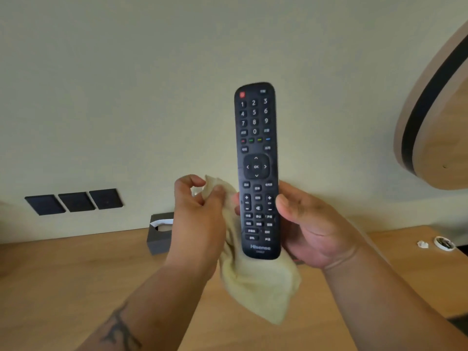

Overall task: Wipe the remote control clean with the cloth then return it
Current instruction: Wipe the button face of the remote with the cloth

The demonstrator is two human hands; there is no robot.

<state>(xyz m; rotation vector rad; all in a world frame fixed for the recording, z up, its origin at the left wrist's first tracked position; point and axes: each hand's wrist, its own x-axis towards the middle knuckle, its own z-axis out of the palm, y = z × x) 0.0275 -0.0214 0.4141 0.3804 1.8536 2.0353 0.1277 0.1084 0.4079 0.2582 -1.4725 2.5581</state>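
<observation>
Remote control held upright above the wooden table, button face toward the camera, long axis running nearly straight up and down, with the red power key at the top end and the brand name at the bottom end. Lower third of the remote clasped by the right hand from the right side, thumb curled onto the right edge beside the volume keys, other fingers wrapped behind and mostly out of sight. Pale yellow cloth draped behind and below the bottom end of the remote, hanging loose toward the table. Upper corner of the cloth pinched between thumb and curled fingers of the left hand, just left of the remote and level with the keys below the OK pad. Upper two thirds of the remote bare, standing clear of both hands and of the cloth.

Likely the wiping step in progress, return not yet begun. For the next stroke, left hand nearer the uncovered length: a sweep up along the long axis from beside the lower keys toward the number pad, with the right hand steadying the bottom end. Risk of the remote tipping, given a grip only low down.
</observation>
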